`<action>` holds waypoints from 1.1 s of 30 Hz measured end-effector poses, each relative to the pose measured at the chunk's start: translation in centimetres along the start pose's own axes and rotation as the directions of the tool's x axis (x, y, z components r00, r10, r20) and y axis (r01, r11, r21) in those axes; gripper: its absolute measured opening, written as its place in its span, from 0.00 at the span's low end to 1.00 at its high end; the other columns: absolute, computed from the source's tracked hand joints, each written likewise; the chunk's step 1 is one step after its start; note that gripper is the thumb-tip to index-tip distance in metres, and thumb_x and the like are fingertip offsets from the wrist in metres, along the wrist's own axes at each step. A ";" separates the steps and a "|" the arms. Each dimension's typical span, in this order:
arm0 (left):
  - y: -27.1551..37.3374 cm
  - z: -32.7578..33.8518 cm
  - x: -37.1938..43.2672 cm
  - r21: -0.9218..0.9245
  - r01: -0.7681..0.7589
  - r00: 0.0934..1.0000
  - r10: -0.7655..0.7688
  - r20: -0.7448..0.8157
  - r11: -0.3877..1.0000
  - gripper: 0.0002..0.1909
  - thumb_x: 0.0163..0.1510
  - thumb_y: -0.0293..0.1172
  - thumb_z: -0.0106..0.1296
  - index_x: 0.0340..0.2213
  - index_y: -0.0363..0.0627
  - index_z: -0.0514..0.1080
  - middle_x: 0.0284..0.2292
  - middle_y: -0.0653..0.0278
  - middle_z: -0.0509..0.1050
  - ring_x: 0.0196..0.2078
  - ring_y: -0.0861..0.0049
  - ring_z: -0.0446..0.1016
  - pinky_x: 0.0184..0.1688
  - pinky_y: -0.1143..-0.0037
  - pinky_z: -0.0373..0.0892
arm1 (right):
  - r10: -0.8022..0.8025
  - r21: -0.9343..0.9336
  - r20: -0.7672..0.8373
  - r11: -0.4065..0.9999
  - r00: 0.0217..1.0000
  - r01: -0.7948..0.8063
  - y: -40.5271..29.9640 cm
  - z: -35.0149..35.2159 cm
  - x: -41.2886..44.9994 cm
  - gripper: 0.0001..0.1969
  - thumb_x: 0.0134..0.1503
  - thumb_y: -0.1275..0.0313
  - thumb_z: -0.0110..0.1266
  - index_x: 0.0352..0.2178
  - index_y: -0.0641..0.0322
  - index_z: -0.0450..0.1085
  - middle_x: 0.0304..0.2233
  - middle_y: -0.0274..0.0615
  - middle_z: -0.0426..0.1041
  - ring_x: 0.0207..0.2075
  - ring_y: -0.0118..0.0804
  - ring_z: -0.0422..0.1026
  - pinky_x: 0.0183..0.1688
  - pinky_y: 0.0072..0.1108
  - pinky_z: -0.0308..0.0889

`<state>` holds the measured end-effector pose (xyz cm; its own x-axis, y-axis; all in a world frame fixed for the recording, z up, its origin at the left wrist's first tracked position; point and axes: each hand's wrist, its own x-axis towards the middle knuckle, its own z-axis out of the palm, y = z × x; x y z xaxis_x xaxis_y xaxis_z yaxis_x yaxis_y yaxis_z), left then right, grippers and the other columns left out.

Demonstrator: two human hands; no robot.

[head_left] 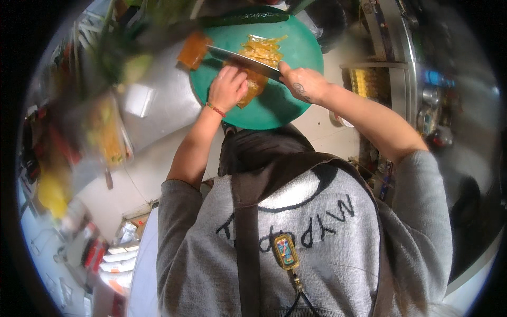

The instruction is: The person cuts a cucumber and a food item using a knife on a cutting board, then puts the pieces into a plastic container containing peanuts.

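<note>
My right hand (307, 84) grips the handle of a wide-bladed kitchen knife (247, 63). Its blade slants up and left across a round green cutting board (287, 117). With fingers curled near the blade, my left hand (226, 90) holds down a yellow-brown slab of food (250, 95), perhaps a pickled vegetable. Beyond the blade lies a heap of thin yellow strips (263, 47) of similar colour. The hand and knife hide part of the slab. Whether the edge touches the food, I cannot tell.
An orange-brown block (194, 51) sits at the board's left edge. A long dark-green cucumber-like vegetable (253, 18) lies along its far side. On the steel table (170, 79) is a white box (140, 100). A blurred food tray (110, 138) is farther left; steel shelving (398, 79) stands right.
</note>
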<state>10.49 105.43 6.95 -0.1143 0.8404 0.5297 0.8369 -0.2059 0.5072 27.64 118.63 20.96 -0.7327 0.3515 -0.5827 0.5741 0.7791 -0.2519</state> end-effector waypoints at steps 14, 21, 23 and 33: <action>0.0 0.1 -0.4 0.039 -0.026 0.999 0.027 -0.034 0.999 0.07 0.43 0.29 0.52 0.28 0.43 0.70 0.29 0.57 0.67 0.34 0.60 0.68 0.37 0.66 0.66 | -0.064 0.011 -0.115 0.998 0.991 0.066 -0.6 -2.1 -1.9 0.13 0.57 0.69 0.40 0.40 0.66 0.55 0.22 0.58 0.72 0.26 0.60 0.72 0.29 0.41 0.66; -0.1 0.0 -0.5 0.020 0.037 0.999 -0.037 -0.029 0.999 0.05 0.43 0.30 0.53 0.26 0.47 0.70 0.28 0.60 0.67 0.33 0.63 0.68 0.33 0.68 0.68 | 0.010 -0.061 0.020 0.998 1.000 -0.009 -0.1 0.5 -1.3 0.12 0.52 0.76 0.39 0.39 0.68 0.56 0.26 0.59 0.73 0.29 0.58 0.73 0.32 0.41 0.67; -0.2 0.0 -0.5 -0.046 0.029 0.999 -0.030 -0.022 0.999 0.06 0.43 0.31 0.56 0.26 0.46 0.71 0.27 0.61 0.68 0.32 0.62 0.69 0.33 0.68 0.68 | -0.011 0.017 -0.030 1.000 0.999 0.011 0.3 1.5 -0.4 0.13 0.51 0.76 0.39 0.39 0.68 0.55 0.27 0.61 0.73 0.30 0.58 0.73 0.33 0.40 0.67; -1.0 -0.3 0.0 -0.073 -0.012 0.998 0.016 0.056 0.997 0.10 0.45 0.33 0.55 0.30 0.44 0.72 0.30 0.60 0.70 0.35 0.61 0.69 0.36 0.68 0.68 | -0.112 0.010 -0.202 0.993 0.973 0.116 -0.5 3.1 4.3 0.11 0.54 0.72 0.39 0.39 0.63 0.53 0.25 0.58 0.73 0.28 0.58 0.73 0.28 0.40 0.68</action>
<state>9.49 105.43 6.65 -0.0709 0.8639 0.4986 0.7967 -0.2517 0.5494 25.29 118.15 16.20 -0.8510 0.3598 -0.3826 0.4886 0.8094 -0.3257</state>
